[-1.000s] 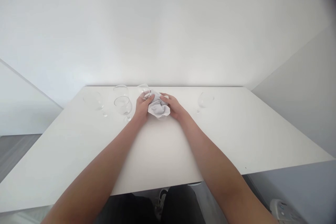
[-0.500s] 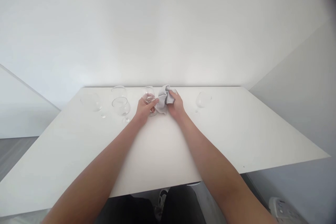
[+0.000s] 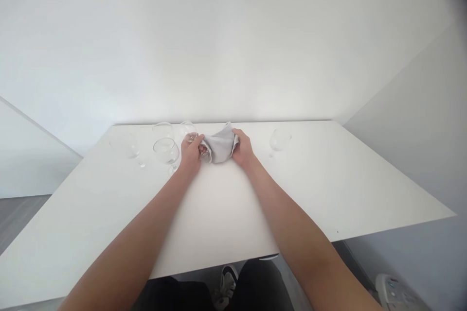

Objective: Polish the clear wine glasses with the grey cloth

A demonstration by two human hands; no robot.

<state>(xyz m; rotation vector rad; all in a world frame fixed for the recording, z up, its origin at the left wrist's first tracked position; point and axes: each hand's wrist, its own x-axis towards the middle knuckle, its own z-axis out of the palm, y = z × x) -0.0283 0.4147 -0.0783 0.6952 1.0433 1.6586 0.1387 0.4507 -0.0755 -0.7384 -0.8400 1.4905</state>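
A clear stemmed glass (image 3: 187, 126) leans out past my left hand (image 3: 190, 153), whose fingers are closed round its lower part. The same hand pinches the left end of a light grey cloth (image 3: 220, 146) between thumb and fingers. My right hand (image 3: 243, 149) grips the cloth's right end, so it stretches between both hands just above the table. Part of the glass's stem and foot is hidden by hand and cloth. To the left of my left hand stands another stemmed glass (image 3: 166, 150), with a further glass (image 3: 163, 130) behind it.
One more clear glass (image 3: 126, 146) is on the far left of the white table (image 3: 219, 218), and another glass (image 3: 280, 140) is right of my hands. A white wall (image 3: 233, 43) rises behind the table's back edge. Below the front edge are my legs and a shoe (image 3: 228, 282).
My left hand has moved left with the glass, away from my right hand. The cloth, bunched before, is now spread out between the two hands.
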